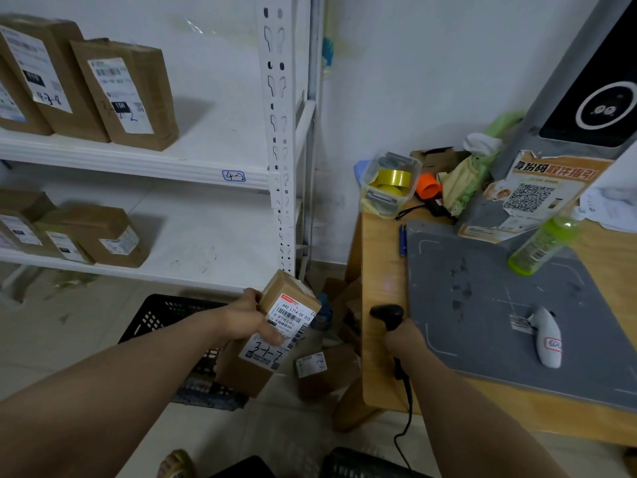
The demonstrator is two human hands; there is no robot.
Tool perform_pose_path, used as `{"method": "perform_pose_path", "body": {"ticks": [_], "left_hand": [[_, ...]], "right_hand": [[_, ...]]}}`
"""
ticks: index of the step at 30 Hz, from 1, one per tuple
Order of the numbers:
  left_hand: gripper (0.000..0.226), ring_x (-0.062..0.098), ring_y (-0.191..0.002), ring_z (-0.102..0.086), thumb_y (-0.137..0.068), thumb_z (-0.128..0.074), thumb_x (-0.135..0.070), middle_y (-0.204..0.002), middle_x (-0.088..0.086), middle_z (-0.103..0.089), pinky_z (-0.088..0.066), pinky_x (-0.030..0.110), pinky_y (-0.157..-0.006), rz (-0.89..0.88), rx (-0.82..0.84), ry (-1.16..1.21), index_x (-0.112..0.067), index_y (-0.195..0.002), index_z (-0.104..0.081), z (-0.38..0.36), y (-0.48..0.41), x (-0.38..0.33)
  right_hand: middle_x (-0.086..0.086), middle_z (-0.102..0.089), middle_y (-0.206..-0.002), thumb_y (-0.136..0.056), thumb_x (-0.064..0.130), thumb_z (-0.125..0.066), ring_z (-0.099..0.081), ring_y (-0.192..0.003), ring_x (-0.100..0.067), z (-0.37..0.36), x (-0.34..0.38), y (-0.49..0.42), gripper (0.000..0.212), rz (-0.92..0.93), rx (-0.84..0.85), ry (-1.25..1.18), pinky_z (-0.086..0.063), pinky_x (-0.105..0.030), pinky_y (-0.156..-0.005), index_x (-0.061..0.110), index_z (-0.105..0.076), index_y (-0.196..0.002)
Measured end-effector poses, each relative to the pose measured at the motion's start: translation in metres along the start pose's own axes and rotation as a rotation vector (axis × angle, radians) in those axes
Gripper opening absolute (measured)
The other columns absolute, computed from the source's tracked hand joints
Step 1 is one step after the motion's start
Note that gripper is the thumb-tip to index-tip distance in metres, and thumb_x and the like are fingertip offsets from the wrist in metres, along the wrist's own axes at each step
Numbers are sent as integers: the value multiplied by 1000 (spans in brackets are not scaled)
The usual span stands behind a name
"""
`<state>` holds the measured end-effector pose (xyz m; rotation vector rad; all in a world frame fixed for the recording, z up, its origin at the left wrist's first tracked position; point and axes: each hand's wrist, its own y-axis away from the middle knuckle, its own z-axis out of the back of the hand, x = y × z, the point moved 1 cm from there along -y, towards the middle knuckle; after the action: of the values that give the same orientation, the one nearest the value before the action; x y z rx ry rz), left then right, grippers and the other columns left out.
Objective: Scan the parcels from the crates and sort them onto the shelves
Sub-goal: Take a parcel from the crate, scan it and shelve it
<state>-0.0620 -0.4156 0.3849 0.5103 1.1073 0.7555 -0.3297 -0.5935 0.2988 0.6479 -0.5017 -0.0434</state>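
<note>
Left hand (246, 317) grips a brown parcel (272, 339) marked 3-1-7, held above the black crate (162, 313) on the floor, just off the desk's (379, 253) left edge. Right hand (401, 338) is wrapped round a black scanner (386, 312) at that edge. A grey mat (482, 305) covers the desk, and white shelves (193, 167) hold more boxes (124, 94).

On the white metal shelving, the upper board (193, 167) carries tall brown cardboard parcels (127, 94), the lower board (193, 270) squat brown cardboard boxes (103, 236). A light wooden table (379, 270) bears a grey mat (482, 322), with a green plastic bottle (541, 246) on it, and a clear plastic tub of tape rolls (391, 184). On the pale tiled floor (69, 339) sit a black plastic crate (165, 315) and a brown cardboard box (327, 370)
</note>
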Motion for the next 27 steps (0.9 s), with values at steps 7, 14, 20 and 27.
{"method": "perform_pose_path", "body": {"ticks": [7,14,20,27], "left_hand": [[93,15,-103,-60,-71,-90,-14,-120,0,-65,-47,34,-92,-40,23,15,-17,-139,-27,-8,7,-10],[93,17,-101,-65,-72,-89,-16,-119,0,-67,-51,34,-86,-79,25,102,-21,-141,-27,-8,16,-14],[87,25,-106,-70,-71,-88,-10,-117,5,-73,-56,38,-86,-95,38,259,-24,-138,-34,4,27,-11],[95,26,-112,-67,-62,-90,-2,-116,4,-74,-49,50,-104,-131,-56,366,-25,-138,-39,45,43,12]], "right_hand": [[-11,-55,-92,-97,9,-50,-55,-74,-21,11,3,12,59,-10,-102,2,-44,-31,-55,-2,-25,-150],[-9,-52,-126,-92,14,-61,-56,-106,-24,34,33,47,42,293,-259,59,-52,-36,-83,17,-47,-132],[-2,-60,-119,-94,30,-68,-62,-106,-20,29,97,86,47,480,298,-347,-56,-35,-84,26,-49,-136],[3,-56,-137,-77,58,-77,-60,-116,-18,3,175,118,83,633,586,-302,-54,-42,-95,33,-39,-146]]}}
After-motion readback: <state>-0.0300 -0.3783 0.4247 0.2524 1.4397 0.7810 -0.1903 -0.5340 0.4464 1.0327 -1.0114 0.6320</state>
